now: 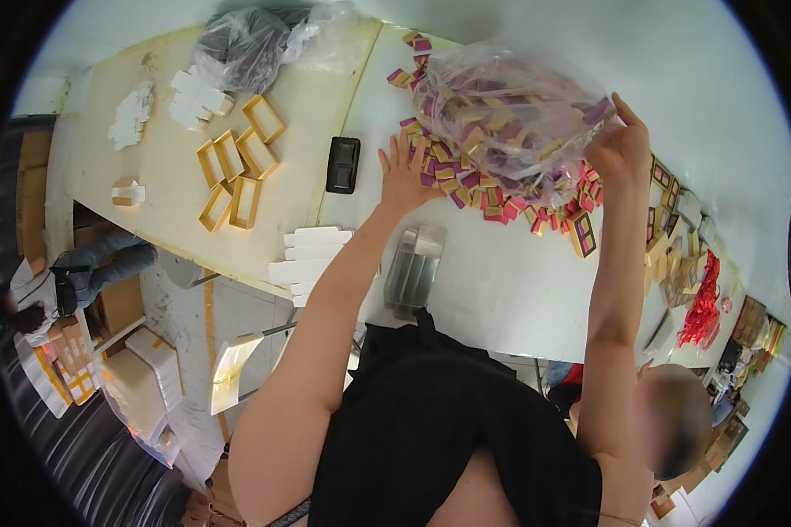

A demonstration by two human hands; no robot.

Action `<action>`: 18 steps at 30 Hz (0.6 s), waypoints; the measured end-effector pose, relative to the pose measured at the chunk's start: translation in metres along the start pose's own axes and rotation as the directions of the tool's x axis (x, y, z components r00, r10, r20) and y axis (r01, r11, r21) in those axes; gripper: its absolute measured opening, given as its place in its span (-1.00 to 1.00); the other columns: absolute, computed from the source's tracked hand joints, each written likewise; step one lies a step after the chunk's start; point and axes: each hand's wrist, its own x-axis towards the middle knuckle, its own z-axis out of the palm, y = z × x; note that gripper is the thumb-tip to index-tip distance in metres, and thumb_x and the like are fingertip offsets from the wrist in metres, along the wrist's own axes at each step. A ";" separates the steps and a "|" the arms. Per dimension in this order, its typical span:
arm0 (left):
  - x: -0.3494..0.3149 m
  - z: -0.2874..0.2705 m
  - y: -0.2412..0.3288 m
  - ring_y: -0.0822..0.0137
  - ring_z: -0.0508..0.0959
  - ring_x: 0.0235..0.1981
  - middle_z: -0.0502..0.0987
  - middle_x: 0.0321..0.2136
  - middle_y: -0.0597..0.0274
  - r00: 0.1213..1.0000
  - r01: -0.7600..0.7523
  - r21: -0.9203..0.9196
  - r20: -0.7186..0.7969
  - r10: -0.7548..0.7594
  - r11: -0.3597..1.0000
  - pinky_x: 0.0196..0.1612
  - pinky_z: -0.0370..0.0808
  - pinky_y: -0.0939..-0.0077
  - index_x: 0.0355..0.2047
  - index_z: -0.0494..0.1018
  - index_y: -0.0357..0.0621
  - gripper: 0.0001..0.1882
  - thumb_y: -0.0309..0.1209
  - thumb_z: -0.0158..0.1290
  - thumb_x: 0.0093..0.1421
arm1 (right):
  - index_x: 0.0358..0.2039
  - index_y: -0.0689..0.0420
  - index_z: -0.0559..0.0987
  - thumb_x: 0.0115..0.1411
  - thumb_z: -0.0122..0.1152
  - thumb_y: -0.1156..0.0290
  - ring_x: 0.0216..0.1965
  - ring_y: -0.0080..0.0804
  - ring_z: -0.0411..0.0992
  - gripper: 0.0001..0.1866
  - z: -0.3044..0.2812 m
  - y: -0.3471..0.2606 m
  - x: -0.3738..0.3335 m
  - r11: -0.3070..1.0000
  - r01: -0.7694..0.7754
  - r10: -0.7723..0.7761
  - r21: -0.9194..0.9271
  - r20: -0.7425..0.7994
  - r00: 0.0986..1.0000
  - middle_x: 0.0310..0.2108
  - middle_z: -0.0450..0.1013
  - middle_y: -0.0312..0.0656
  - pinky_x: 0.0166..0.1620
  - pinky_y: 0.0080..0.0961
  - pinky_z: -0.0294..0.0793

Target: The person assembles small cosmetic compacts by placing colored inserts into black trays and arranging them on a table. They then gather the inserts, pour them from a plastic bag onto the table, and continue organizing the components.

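A clear plastic bag (545, 75) lies over a heap of small purple, pink and gold pieces (499, 204) on the table; some pieces show through the film. My right hand (622, 149) is closed on the bag's right side, pinching and lifting its edge. My left hand (404, 183) is spread at the heap's left edge, fingers stretched against the pieces. Just left of it lies a black two-compartment tray (343, 165). Below it stands a clear plastic container (416, 268). A small gold box with a dark windowed front (582, 234) sits at the heap's lower right.
Several gold open frames (244, 204) and folded white card pieces (198, 101) lie on the left table. More white card (312, 255) is by my left forearm. Red shredded filler (701, 303) and small boxes (664, 198) are at right. Another person (672, 422) is close at my right.
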 end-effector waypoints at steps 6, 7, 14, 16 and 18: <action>0.081 0.012 -0.020 -0.11 -0.14 0.38 -0.15 0.35 -0.17 0.995 0.016 0.105 0.100 -0.027 0.994 0.27 -0.24 -0.37 0.35 -0.09 -0.16 0.35 0.24 0.32 -0.32 | 0.11 0.35 0.26 0.30 -0.01 0.37 0.11 0.07 0.32 -0.56 0.001 0.010 0.011 0.962 0.257 -0.241 -0.087 0.163 0.957 0.04 0.34 0.12 0.23 0.01 0.23; 0.088 0.006 -0.021 -0.08 -0.15 0.38 -0.14 0.36 -0.13 0.986 -0.007 0.154 0.168 -0.019 0.988 0.27 -0.25 -0.39 0.35 -0.06 -0.14 0.32 0.26 0.30 -0.31 | 0.23 0.29 0.18 0.27 0.06 0.36 0.21 0.06 0.21 -0.43 -0.024 0.014 0.026 0.908 0.359 -0.273 -0.214 0.346 0.898 0.16 0.26 0.10 0.28 -0.08 0.15; 0.097 0.015 -0.033 0.03 -0.23 0.41 -0.18 0.37 -0.04 0.974 -0.027 0.191 0.225 -0.017 0.981 0.28 -0.33 -0.37 0.35 -0.04 -0.14 0.30 0.20 0.32 -0.30 | 0.33 0.24 0.04 0.13 0.27 0.37 0.32 -0.01 0.05 -0.16 -0.192 0.107 0.040 -0.128 0.561 -0.496 -0.818 0.542 0.678 0.33 0.03 0.04 0.32 -0.20 0.02; 0.093 0.020 -0.035 0.04 -0.25 0.41 -0.20 0.38 -0.03 0.977 -0.037 0.184 0.215 -0.004 0.982 0.28 -0.34 -0.37 0.36 -0.07 -0.15 0.31 0.17 0.33 -0.31 | 0.32 0.16 0.11 0.11 0.29 0.36 0.29 0.01 0.08 -0.18 -0.218 0.135 0.043 -0.190 0.514 -0.500 -0.836 0.533 0.682 0.31 0.03 0.07 0.31 -0.19 0.03; 0.094 0.032 -0.043 0.05 -0.26 0.41 -0.22 0.38 -0.03 0.987 -0.054 0.131 0.155 0.034 0.990 0.28 -0.34 -0.37 0.36 -0.09 -0.16 0.33 0.14 0.35 -0.31 | 0.12 0.15 0.40 0.12 0.27 0.37 0.25 -0.01 0.12 -0.47 -0.203 0.152 0.056 -0.104 0.499 -0.617 -0.860 0.450 0.646 0.24 0.13 0.04 0.23 -0.17 0.15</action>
